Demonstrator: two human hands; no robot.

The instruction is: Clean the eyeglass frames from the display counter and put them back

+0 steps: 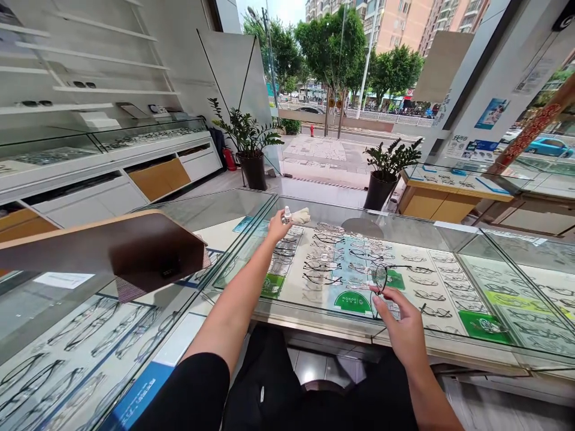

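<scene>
My left hand point(278, 227) is stretched forward over the glass display case point(309, 308), its fingers closed round a small clear spray bottle point(287, 214) with a white top. A pale crumpled cloth point(300, 216) lies right beside the bottle; whether my fingers also touch it is unclear. Nearer the front edge on the right, my right hand point(402, 320) pinches a pair of thin dark-rimmed eyeglasses point(380, 278) between thumb and fingers, held up above the glass top. Beneath the glass, rows of eyeglass frames point(323, 263) lie around a green sign point(353, 301).
A dark brown tilted board point(157, 254) stands at the left above another glass case point(103, 335). Beyond the counter are two potted plants point(254, 170) point(380, 188). A wooden-fronted case point(429, 203) stands at the right, and white shelving lines the left wall.
</scene>
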